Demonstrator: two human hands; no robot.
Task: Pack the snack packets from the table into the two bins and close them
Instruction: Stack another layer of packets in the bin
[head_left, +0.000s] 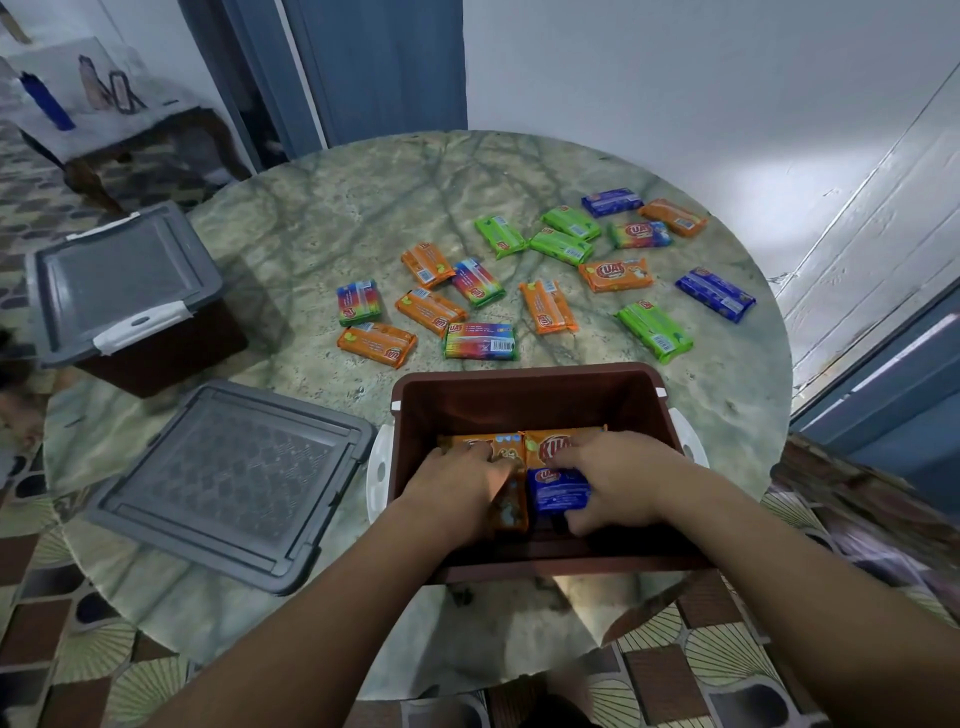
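Observation:
An open brown bin (524, 395) stands at the near edge of the round table (322, 218). Both my hands are inside it. My left hand (462, 483) rests on an orange packet (511, 514) lying in the bin. My right hand (613, 483) holds a blue packet (556, 491) beside it, fingers curled round its right end. Two more orange packets (545, 447) lie further back in the bin. Several orange, green, blue and rainbow snack packets (480, 340) are scattered on the table beyond the bin. A second brown bin (156, 353) with its grey lid (119, 275) on sits at the left.
A loose grey lid (234, 478) lies flat on the table left of the open bin. White latches (379, 467) hang on the open bin's sides. A wall and a blue door frame stand behind the table; a low side table with bottles is at far left.

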